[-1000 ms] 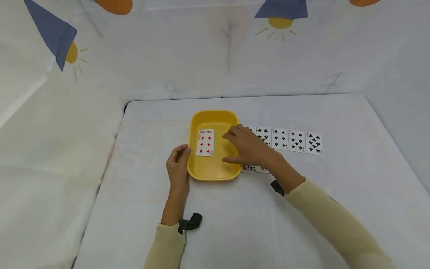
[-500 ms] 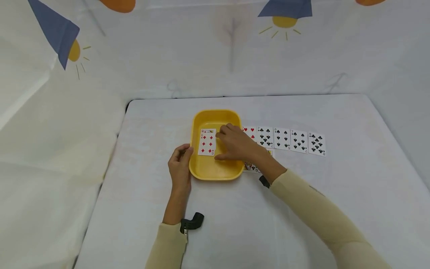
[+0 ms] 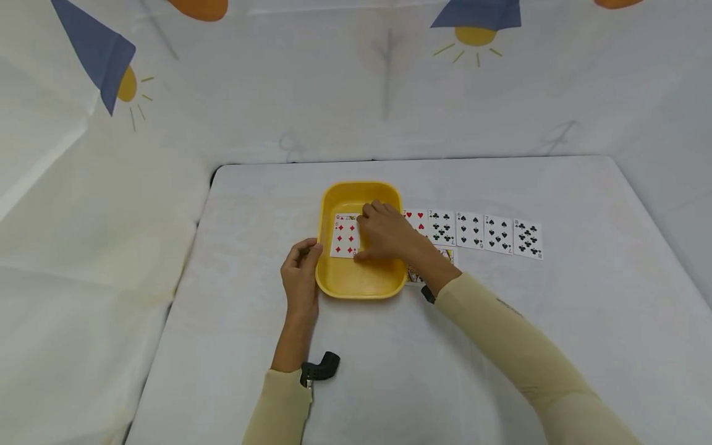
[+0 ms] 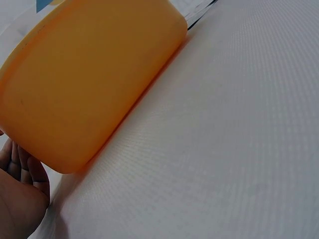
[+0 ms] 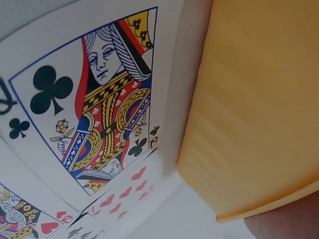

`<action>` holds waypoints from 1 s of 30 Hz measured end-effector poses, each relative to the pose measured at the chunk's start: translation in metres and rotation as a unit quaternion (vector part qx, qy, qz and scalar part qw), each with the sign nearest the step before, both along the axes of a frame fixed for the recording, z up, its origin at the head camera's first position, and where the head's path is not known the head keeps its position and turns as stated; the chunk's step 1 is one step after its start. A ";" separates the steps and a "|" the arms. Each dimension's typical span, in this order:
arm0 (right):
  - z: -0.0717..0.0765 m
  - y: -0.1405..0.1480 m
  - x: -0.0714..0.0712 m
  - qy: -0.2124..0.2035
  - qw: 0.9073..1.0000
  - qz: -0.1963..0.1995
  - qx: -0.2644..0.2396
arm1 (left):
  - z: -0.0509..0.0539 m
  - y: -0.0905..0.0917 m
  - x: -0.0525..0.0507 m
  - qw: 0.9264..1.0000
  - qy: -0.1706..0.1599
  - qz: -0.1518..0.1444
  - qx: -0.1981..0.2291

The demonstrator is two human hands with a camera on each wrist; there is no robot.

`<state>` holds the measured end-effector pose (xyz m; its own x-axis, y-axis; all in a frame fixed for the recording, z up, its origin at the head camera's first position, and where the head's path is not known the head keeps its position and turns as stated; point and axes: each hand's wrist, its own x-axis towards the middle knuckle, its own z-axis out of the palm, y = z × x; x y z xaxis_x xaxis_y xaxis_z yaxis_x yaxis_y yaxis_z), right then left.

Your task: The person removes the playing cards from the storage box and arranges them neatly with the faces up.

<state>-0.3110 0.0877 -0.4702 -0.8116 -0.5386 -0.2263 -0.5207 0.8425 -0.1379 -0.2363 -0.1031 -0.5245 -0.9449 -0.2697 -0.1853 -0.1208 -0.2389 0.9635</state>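
A yellow tray [image 3: 361,285] stands on the table, with the six of diamonds [image 3: 345,240] face up inside it. Another card's top edge shows from under the six. My left hand [image 3: 301,275] holds the tray's left side, thumb near the rim; the left wrist view shows its bent fingers [image 4: 27,172] by the tray wall. My right hand [image 3: 389,232] reaches over the right rim, its bent fingers and thumb against the six's right edge. Whether they pinch the card cannot be made out. In the right wrist view, the queen of clubs [image 5: 112,107] lies outside the tray.
To the tray's right runs a row of face-up cards: seven of hearts [image 3: 415,217], seven of clubs [image 3: 442,227], six of spades [image 3: 470,230], seven of spades [image 3: 498,234] and eight of clubs [image 3: 528,239]. Face cards lie below it, partly under the right arm. White cloth walls surround the table.
My right hand has moved left inside the tray to the six of diamonds, and its fingers have bent closer. My left hand has stayed at the tray's side.
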 end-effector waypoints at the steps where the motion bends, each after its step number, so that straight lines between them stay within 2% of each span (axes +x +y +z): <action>1: -0.001 -0.001 0.000 -0.001 1.000 0.001 0.005 | 0.000 0.000 0.000 1.000 0.000 -0.001 -0.002; 12: -0.001 -0.005 -0.002 -0.014 0.999 -0.014 0.027 | -0.001 0.000 0.000 1.000 0.004 -0.004 -0.004; 21: -0.001 -0.004 0.000 -0.003 1.000 -0.012 0.024 | -0.002 -0.001 -0.001 1.000 0.006 0.000 0.007; 30: 0.010 0.007 0.006 0.009 1.000 -0.009 0.000 | -0.001 -0.001 0.000 1.000 0.012 -0.001 0.005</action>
